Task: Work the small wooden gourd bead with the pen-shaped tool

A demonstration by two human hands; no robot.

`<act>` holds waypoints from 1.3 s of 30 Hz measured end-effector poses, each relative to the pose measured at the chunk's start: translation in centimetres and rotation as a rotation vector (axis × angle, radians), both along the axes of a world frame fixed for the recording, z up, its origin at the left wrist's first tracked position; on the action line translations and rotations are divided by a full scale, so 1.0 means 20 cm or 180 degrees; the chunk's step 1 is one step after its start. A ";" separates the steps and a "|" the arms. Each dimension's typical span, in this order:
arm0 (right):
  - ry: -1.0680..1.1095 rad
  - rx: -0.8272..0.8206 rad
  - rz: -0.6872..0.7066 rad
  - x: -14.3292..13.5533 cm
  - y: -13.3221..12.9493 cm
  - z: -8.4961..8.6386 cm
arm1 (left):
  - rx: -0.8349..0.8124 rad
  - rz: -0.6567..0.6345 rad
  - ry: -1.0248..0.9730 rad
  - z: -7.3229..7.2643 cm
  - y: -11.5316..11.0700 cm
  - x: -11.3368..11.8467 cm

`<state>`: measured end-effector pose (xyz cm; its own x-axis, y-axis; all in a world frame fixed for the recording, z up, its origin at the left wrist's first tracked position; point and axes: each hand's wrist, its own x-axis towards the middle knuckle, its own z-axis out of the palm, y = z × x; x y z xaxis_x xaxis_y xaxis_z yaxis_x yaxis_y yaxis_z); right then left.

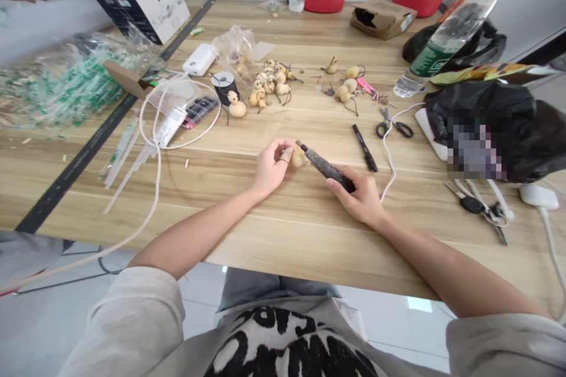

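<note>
In front of me, my left hand [273, 164] pinches a small tan gourd [298, 158] with a dark cord at its neck. My right hand [357, 193] is wrapped round a dark pen-shaped tool [326, 166]. The tool's narrow tip points up and left, just above the gourd; whether they touch I cannot tell. A white cable [390, 159] runs beside the right hand, and its link to the tool is hidden. Farther back stand several small gourds with cords [270, 79], some with drawn faces. A gourd duck [236, 105] sits by a black spool [224, 87].
Right of my hands lie a black marker [365, 148], scissors [392, 125] and keys [485, 211]. Leaning at the right is a plastic bottle [435, 53] beside black bags [508, 123]. Left are clear sticks [128, 168], a looped white cable [150, 200] and green-white plastic packets [88, 76].
</note>
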<state>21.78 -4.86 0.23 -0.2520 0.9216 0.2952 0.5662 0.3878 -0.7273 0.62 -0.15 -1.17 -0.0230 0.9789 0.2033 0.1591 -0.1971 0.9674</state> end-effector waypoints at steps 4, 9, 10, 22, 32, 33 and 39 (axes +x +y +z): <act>0.0015 -0.0004 0.0019 0.00 0.00 0.00 | -0.0063 -0.0008 -0.0003 0.01 0.00 0.00; 0.0026 -0.0082 0.0073 0.00 0.00 0.01 | -0.0084 0.0008 -0.0012 0.01 0.00 0.01; 0.0024 -0.0096 0.0078 0.00 0.00 0.01 | -0.0092 0.0006 -0.0002 0.01 -0.01 0.01; -0.0033 -0.0156 0.0138 0.00 0.00 0.02 | -0.0244 -0.0127 0.0340 0.04 -0.02 0.01; 0.0008 -0.0142 0.0086 0.00 0.00 0.02 | -0.0181 -0.0142 0.0184 0.03 -0.02 0.01; 0.0022 -0.0129 0.0074 0.00 0.00 0.02 | -0.0213 -0.0147 0.0156 0.03 -0.02 0.01; 0.0029 -0.0098 0.0076 0.00 0.00 0.01 | -0.0409 -0.0220 -0.0086 0.04 -0.03 0.02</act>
